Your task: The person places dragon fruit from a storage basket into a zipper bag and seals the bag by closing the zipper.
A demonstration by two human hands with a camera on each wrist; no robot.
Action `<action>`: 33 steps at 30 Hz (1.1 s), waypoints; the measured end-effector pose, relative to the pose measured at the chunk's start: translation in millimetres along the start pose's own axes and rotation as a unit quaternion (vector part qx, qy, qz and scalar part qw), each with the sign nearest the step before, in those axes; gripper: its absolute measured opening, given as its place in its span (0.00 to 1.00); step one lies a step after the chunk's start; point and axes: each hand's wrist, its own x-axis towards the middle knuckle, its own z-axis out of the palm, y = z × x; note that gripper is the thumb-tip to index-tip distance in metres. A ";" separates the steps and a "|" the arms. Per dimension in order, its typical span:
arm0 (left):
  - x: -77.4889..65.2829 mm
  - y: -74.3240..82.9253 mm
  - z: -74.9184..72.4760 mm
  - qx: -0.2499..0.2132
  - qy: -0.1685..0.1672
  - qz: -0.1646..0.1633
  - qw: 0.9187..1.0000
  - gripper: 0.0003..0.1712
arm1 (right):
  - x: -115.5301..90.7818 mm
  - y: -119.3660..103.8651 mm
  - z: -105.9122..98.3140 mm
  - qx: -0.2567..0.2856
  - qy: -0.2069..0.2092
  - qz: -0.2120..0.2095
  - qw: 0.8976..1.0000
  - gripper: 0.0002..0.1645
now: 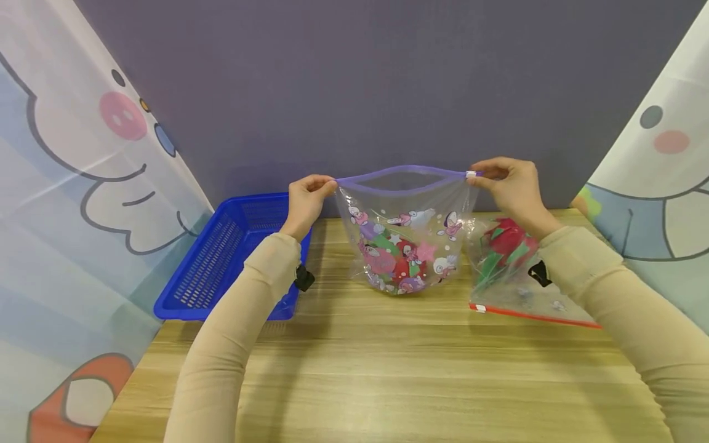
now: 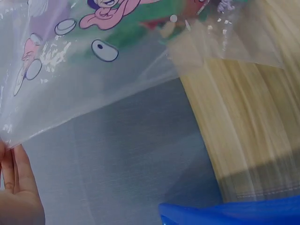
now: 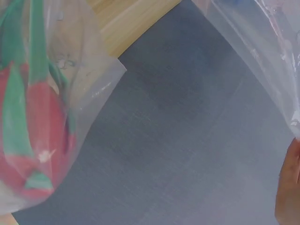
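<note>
A clear zip bag point(image 1: 410, 246) with a purple rim and pink cartoon prints stands upright in the head view, its mouth parted. Red and green items point(image 1: 407, 258) show through its printed side; their kind is hard to tell. My left hand point(image 1: 307, 203) pinches the left end of the purple rim. At the other end, my right hand point(image 1: 512, 187) pinches the rim by the white slider point(image 1: 471, 175). In the left wrist view the left hand point(image 2: 21, 187) grips the bag's corner. Only the edge of the right hand point(image 3: 288, 187) enters the right wrist view.
Left of the bag stands a blue plastic basket point(image 1: 205, 271). A second clear zip bag point(image 1: 526, 298) with a red rim lies on the right, holding a red and green thing like a dragon fruit point(image 1: 506, 239). A grey wall point(image 1: 388, 80) rises behind the wooden table point(image 1: 388, 369).
</note>
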 end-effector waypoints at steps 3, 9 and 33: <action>-2.6 -4.5 -2.0 -0.014 -0.017 -0.003 1.000 0.07 | -0.4 2.4 0.4 0.022 -0.021 0.023 0.999 0.24; -7.8 -9.9 -9.7 -0.040 -0.037 -0.012 0.998 0.08 | -2.5 4.9 -0.1 0.036 -0.036 0.040 0.998 0.20; -19.8 25.4 -13.9 0.092 -0.078 0.150 0.981 0.12 | -12.3 3.9 12.7 0.161 -0.033 0.031 0.986 0.06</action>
